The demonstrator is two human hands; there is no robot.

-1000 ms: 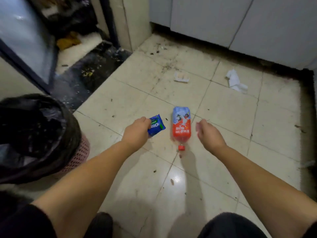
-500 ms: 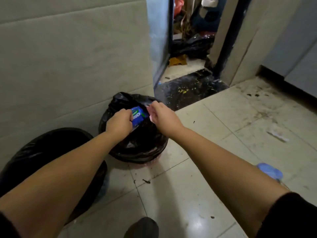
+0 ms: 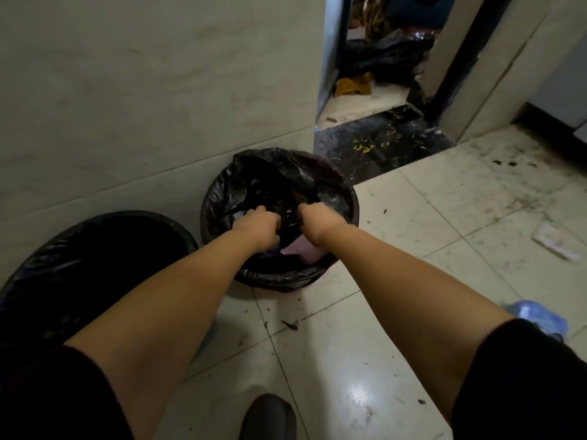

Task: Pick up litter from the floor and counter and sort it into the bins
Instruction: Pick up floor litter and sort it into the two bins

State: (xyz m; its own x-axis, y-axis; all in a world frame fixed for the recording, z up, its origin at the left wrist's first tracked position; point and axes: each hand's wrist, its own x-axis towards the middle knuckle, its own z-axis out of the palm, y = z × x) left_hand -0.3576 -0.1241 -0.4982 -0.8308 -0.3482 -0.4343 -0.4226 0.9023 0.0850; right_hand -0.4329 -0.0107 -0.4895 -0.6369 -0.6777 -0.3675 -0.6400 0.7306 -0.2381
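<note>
A small round bin point(image 3: 344, 198) lined with a black bag stands against the wall. Both hands are down inside it. My left hand point(image 3: 257, 228) is curled into a fist on a fold of the black liner point(image 3: 270, 179). Just to its right, my right hand point(image 3: 317, 222) grips the same fold. Something pink point(image 3: 305, 254) lies in the bin under my wrists. The blue snack wrapper is not visible. At the right edge, the blue end of a plastic bottle point(image 3: 540, 319) lies on the floor, partly hidden by my right sleeve.
A larger black-lined bin point(image 3: 95, 249) stands to the left, close to the small one. A white scrap of litter point(image 3: 554, 241) lies on the tiles at right. My shoe point(image 3: 270, 416) is at the bottom. A dark threshold point(image 3: 381, 141) leads to a cluttered doorway behind.
I turned from the bottle to the bins. My hands carried the blue wrapper to the small bin and have sunk into it; the wrapper is out of sight now.
</note>
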